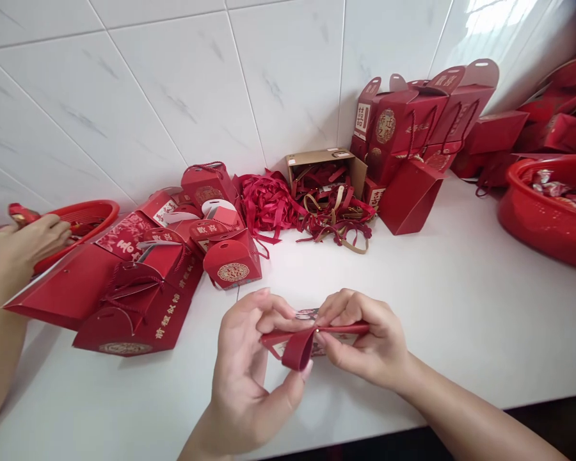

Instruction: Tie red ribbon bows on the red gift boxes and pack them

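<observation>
My left hand (249, 371) and my right hand (365, 342) meet near the front edge of the white counter (461, 307). Both pinch a red ribbon (300, 346), which is folded into a loop between my fingers. My left thumb and forefinger grip the loop's left side. My right fingers pinch the ribbon's flat right end. Just behind the ribbon, partly hidden by my fingers, lies a small red printed packet (310, 315).
Another person's hand (19, 246) at far left holds something red by a red basket (89, 221). Red gift boxes (139, 282) lie left of centre. A ribbon heap (273, 205) and cardboard box (324, 166) sit behind. Standing red boxes (408, 128) and a red candy basin (552, 205) are right.
</observation>
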{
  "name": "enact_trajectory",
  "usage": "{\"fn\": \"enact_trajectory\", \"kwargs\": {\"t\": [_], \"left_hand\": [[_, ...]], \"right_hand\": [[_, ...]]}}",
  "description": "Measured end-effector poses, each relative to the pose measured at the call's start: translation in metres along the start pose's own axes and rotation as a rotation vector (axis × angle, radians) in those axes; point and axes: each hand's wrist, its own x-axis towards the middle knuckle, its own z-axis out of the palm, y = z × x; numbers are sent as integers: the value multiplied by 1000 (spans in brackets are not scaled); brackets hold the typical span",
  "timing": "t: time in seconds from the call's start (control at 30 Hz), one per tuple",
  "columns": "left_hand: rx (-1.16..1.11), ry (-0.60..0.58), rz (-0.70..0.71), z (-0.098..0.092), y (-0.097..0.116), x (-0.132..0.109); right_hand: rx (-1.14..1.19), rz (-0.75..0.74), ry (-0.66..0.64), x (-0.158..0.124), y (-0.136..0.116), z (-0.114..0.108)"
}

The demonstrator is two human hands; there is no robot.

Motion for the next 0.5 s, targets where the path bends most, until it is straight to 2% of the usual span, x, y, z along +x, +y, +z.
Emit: {"fn": "enact_trajectory", "kwargs": {"t": [0.1,0.17,0.27,0.37,0.43,0.5], "left_hand": [[53,29,-10,-1,-10,6],[154,61,-13,-2,-18,7],[318,140,-9,5,-28,-1],[326,183,-1,25,-41,-19],[336,66,-54,43,-51,-32],[466,-147,-86,60,-63,-42]], "right_hand": [[-54,122,43,4,6,-5],[-167,215,17,13,3,-13],[-480,288,-202,36,-21,-31],[-894,260,-473,67,-74,-56],[-1117,312,-503,84,-124,-84],[-1288,384,-518,84,-186,-123]]}}
